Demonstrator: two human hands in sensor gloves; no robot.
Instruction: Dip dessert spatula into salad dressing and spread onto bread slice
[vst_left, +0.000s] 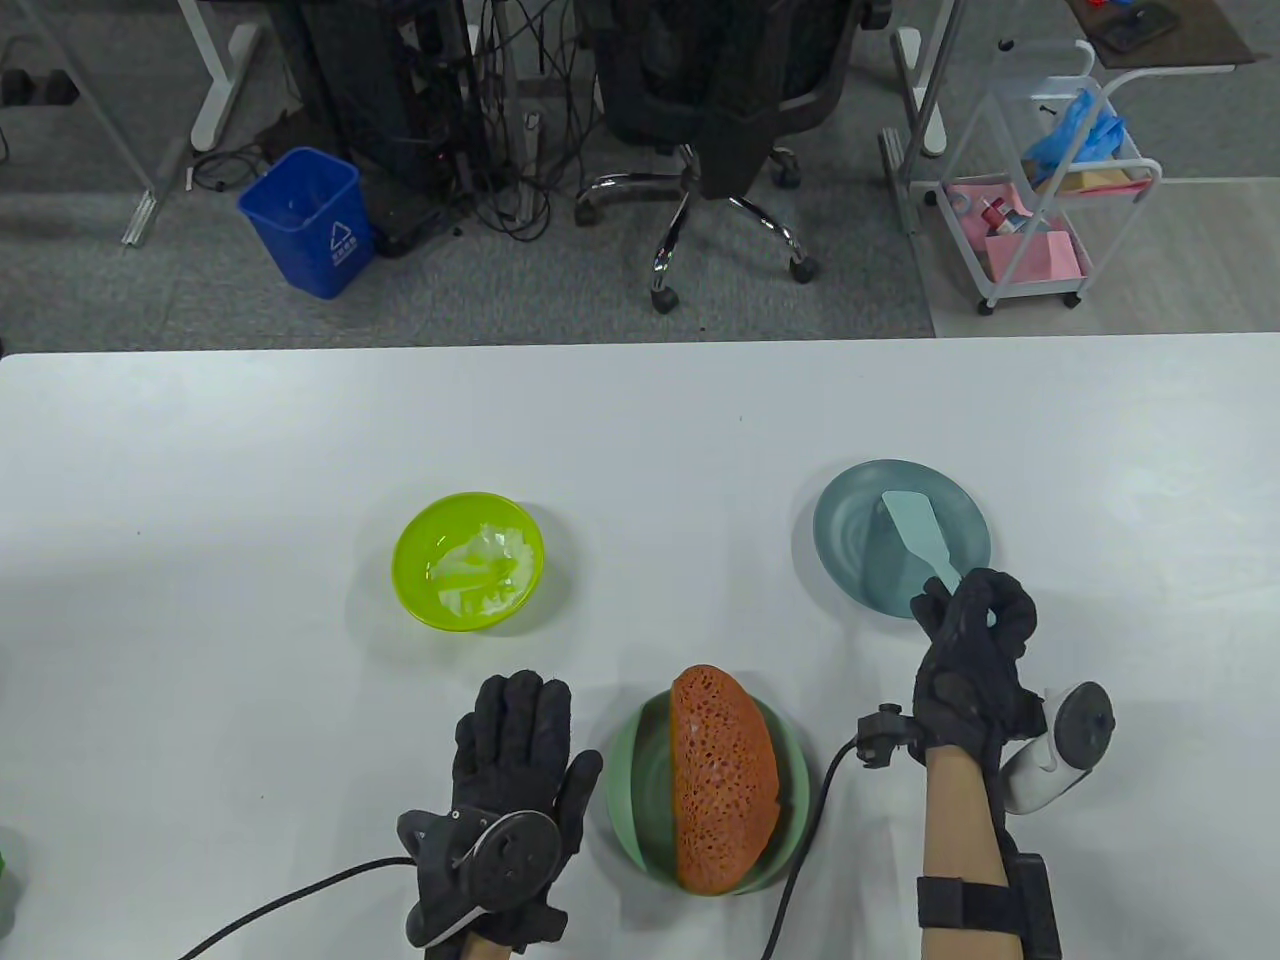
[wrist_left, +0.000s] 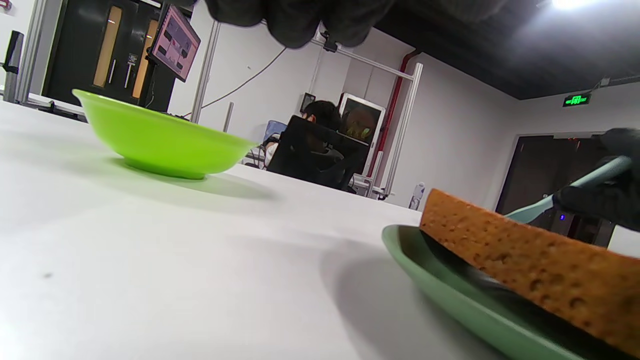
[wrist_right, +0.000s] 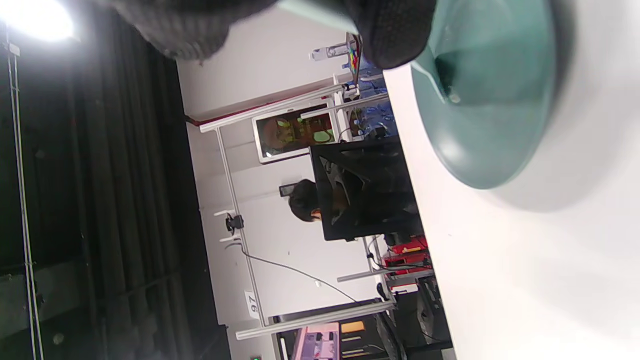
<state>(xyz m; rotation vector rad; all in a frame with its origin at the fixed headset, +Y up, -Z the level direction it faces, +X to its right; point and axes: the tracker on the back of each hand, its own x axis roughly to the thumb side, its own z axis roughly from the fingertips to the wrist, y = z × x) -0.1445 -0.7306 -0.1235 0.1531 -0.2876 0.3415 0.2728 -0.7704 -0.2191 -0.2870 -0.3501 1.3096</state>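
Note:
A pale teal dessert spatula (vst_left: 915, 537) lies with its blade on a grey-blue plate (vst_left: 850, 530) at the right. My right hand (vst_left: 975, 625) grips the spatula's handle at the plate's near edge. A lime green bowl (vst_left: 468, 561) holds white salad dressing (vst_left: 482, 568); it also shows in the left wrist view (wrist_left: 160, 137). A brown bread slice (vst_left: 722, 780) lies on a green plate (vst_left: 628, 785) at the front centre. My left hand (vst_left: 515, 760) rests flat and empty on the table just left of that plate. In the left wrist view the bread (wrist_left: 530, 265) sits on the green plate (wrist_left: 450, 295).
The white table (vst_left: 200, 450) stretches wide behind the dishes. Beyond its far edge stand a blue bin (vst_left: 308, 220), an office chair (vst_left: 720, 110) and a white cart (vst_left: 1050, 190). Cables trail from both hands toward the near edge.

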